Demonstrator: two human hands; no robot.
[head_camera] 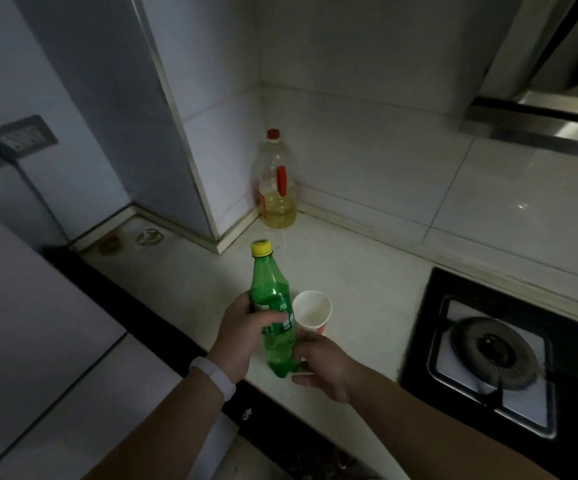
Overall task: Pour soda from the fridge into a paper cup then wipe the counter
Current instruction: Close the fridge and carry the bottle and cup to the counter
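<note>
A green soda bottle (273,310) with a yellow cap on stands nearly upright over the pale counter (356,271). My left hand (242,334) grips it around the label. Just right of it is a white paper cup (312,311) with a red base, its mouth open and tilted toward me. My right hand (325,365) holds the cup from below, fingers curled around its lower part, which the hand and bottle hide. The bottle's base sits against my right hand's fingers.
A cooking oil bottle (278,188) with a red cap stands in the back corner. A gas hob (495,355) lies at the right, with a range hood (536,123) above it. The white fridge (38,323) fills the left side.
</note>
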